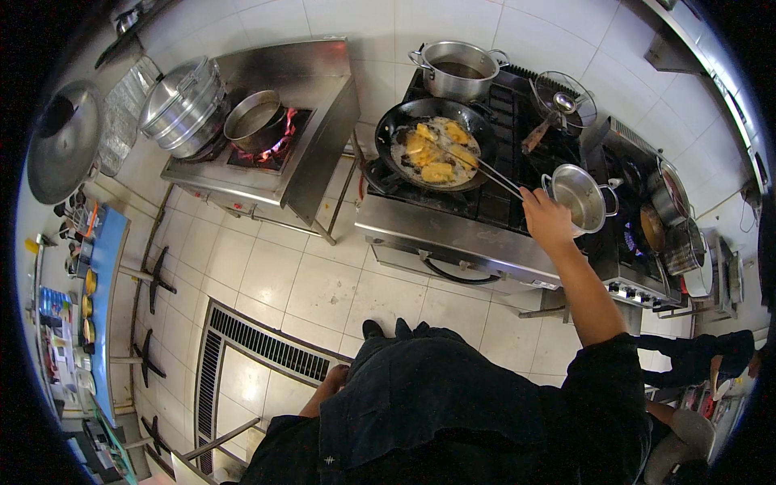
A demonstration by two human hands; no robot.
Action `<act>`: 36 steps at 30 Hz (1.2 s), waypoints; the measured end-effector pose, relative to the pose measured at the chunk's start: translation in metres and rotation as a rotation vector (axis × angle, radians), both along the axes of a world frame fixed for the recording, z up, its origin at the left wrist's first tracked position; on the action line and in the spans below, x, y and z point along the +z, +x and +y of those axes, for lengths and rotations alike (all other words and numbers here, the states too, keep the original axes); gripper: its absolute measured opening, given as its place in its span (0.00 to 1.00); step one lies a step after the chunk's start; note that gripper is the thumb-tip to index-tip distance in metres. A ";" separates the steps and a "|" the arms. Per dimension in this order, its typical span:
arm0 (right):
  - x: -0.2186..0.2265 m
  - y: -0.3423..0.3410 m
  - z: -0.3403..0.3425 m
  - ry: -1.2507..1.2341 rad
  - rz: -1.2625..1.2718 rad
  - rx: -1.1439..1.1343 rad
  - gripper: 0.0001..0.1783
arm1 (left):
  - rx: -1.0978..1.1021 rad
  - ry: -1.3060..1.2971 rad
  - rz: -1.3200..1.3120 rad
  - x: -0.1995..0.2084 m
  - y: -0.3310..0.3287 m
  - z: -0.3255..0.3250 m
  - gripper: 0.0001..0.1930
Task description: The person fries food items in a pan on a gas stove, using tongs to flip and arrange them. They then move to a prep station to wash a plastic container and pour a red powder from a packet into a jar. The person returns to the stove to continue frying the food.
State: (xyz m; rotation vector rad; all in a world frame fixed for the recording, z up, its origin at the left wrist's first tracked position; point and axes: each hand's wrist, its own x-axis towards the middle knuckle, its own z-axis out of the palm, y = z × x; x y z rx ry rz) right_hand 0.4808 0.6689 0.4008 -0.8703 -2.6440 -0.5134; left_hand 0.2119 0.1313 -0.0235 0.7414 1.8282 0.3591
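My right hand [546, 217] is closed round the handle end of long, thin metal tongs [503, 179]. They reach left into a black wok [386, 129], their tips among several golden battered pieces [437, 172] frying in bubbling oil. A two-handled metal pot [584, 194] sits just right of this hand. Low beside my dark apron [428, 388] hangs my left hand [335, 377], partly hidden by the cloth and away from the stove. Its fingers do not show clearly.
Behind the wok stands a two-handled pot [461, 79] of dark liquid. A ladle [563, 103] lies across a strainer at the back right. On the left stove, flames burn under a pan [255, 121] beside a lidded steamer [183, 109]. A floor drain grate [275, 343] lies behind me. Another person [711, 356] is at far right.
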 end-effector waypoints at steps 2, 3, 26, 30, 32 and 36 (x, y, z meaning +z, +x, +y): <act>-0.003 -0.005 0.000 -0.041 0.012 -0.032 0.18 | 0.015 0.026 -0.039 0.005 0.001 0.002 0.17; -0.004 -0.010 0.000 -0.068 0.023 -0.040 0.18 | -0.086 0.065 0.036 -0.004 0.001 -0.003 0.17; 0.039 0.015 0.000 -1.406 0.679 -0.327 0.17 | -0.539 0.261 0.233 -0.082 -0.016 -0.041 0.15; 0.024 -0.001 0.004 -1.448 0.689 -0.341 0.17 | -0.098 0.053 -0.099 -0.067 -0.008 -0.023 0.15; 0.009 -0.003 0.014 -1.432 0.668 -0.315 0.17 | -0.674 0.415 0.304 -0.087 -0.016 -0.036 0.15; -0.009 0.005 0.024 -0.887 0.480 -0.158 0.17 | -0.488 0.295 0.310 -0.088 -0.012 -0.038 0.16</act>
